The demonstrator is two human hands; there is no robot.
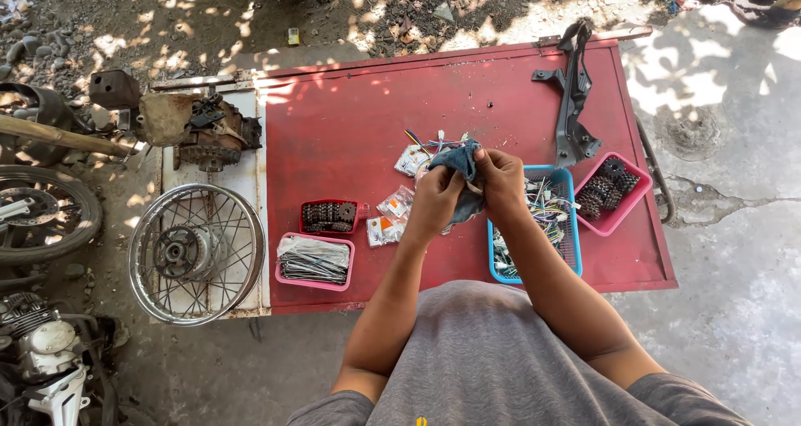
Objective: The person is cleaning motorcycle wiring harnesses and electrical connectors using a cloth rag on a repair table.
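Grey shirt nearest, then left hand (434,199) and right hand (501,180) both closed on blue cloth (461,161) above red table (350,117), beside blue basket (534,272); soft, light, probably best gripped by bunched folds.

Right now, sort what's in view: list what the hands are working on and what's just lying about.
In hand:
left hand
right hand
crumpled blue-grey cloth, held by both

Lying about:
blue plastic basket of wires
pink tray of dark sprockets
pink tray of metal spokes
spoked metal wheel
black metal bracket
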